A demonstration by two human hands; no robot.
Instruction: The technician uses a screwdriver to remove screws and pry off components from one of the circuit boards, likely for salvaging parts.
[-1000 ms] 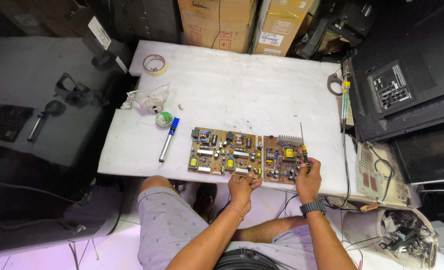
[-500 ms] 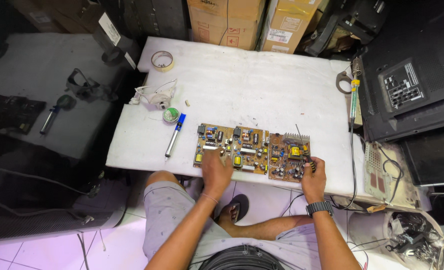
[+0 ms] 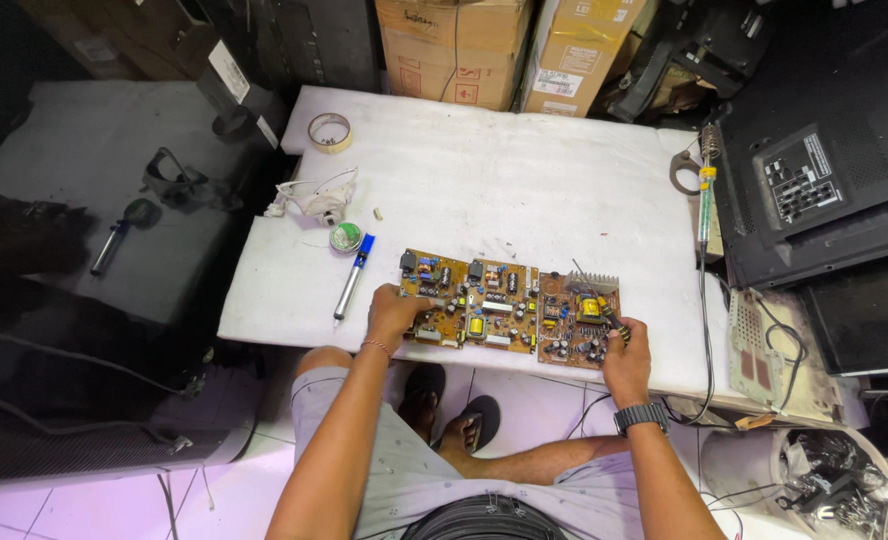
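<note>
A: Head view, big to small: white table (image 3: 524, 160), brown circuit board (image 3: 509, 305) lying flat near its front edge. Hands?

B: Left hand (image 3: 394, 315) curled over the board's left end, gripping it. Right hand (image 3: 626, 350) closed on the right corner; couldn't tell if it pinched a tool.

A: Step?

B: Looked like steadying the board for inspection. Next move probably needed a firm two-handed hold. Blue-tipped pen (image 3: 352, 278) lay just left, untouched.

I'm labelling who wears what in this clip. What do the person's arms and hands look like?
Both arms are bare, no sleeves or gloves. The left hand has a thin bracelet at the wrist; the right hand has a dark wristwatch.
</note>
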